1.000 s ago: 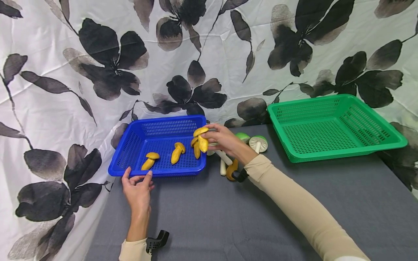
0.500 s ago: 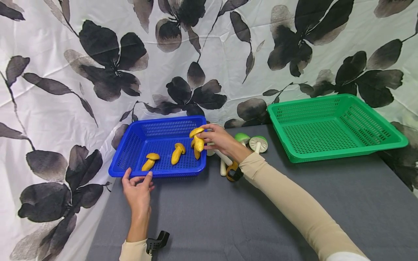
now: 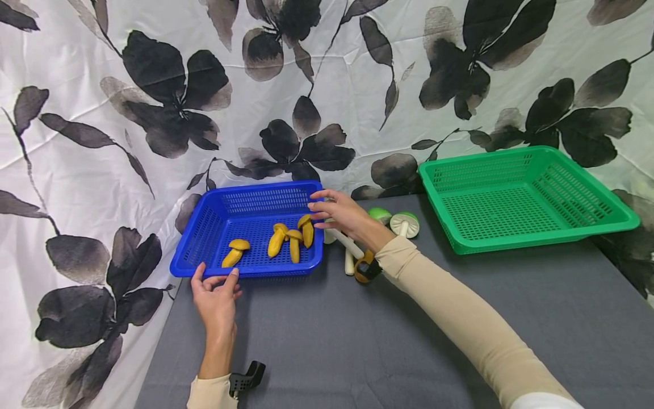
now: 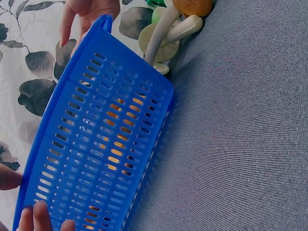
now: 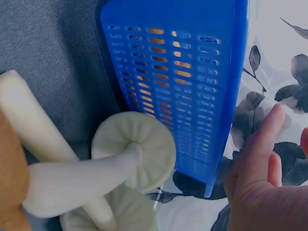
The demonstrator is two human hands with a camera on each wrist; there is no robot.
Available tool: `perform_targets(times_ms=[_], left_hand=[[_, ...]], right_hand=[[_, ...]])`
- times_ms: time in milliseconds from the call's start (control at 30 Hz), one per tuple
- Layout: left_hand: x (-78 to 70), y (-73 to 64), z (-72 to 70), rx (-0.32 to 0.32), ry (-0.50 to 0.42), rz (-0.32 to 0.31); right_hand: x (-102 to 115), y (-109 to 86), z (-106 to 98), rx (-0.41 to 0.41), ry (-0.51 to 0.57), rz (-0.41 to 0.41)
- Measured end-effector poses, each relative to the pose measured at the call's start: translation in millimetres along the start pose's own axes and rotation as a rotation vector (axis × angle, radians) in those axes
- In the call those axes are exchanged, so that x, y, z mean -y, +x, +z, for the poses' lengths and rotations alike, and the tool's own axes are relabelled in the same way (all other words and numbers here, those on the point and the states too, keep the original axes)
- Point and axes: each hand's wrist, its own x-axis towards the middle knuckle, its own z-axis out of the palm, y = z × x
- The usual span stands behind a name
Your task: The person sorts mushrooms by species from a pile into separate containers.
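Note:
Several yellow toy mushrooms (image 3: 276, 241) lie in the blue basket (image 3: 230, 199), gathered mostly toward its right side. One yellow mushroom (image 3: 294, 246) leans close to its neighbours there. At the basket's front left, my left hand (image 3: 217, 301) holds the rim; the left wrist view has the thumb (image 4: 9, 177) at the rim and fingertips (image 4: 41, 219) against the outer wall. My right hand (image 3: 342, 216) hovers at the basket's right rim, fingers spread and holding nothing. Beside that rim, partly under the hand, lie white-stemmed mushrooms with green caps (image 3: 403, 225).
A green basket (image 3: 511, 244) with nothing in it stands at the back right. An orange-brown mushroom (image 3: 364, 271) lies on the grey cloth (image 3: 357, 341) near the right wrist. Behind the table hangs a floral curtain (image 3: 327, 74).
My right hand moved left over the blue basket and let go of the yellow mushroom, which now lies inside with the others. The left hand has stayed at the rim.

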Motion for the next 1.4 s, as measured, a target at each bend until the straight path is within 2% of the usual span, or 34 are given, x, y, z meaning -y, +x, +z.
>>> perform_targets(times_ms=[233, 600, 1100, 1400], left_hand=[[-0.3, 1.0, 0.2, -0.018, 0.008, -0.008], [-0.2, 0.7, 0.5, -0.001, -0.033, -0.002], [0.9, -0.8, -1.0, 0.004, -0.037, -0.017], [0.5, -0.5, -0.3, 0.004, -0.037, -0.012]], right_hand=[[-3, -7.1, -12, 0.027, -0.034, -0.010], [-12, -22.6, -37, 0.072, -0.126, -0.025], [-36, -41.8, -67, 0.027, -0.112, 0.010], [-57, -46.2, -85, 0.064, -0.110, -0.039]])
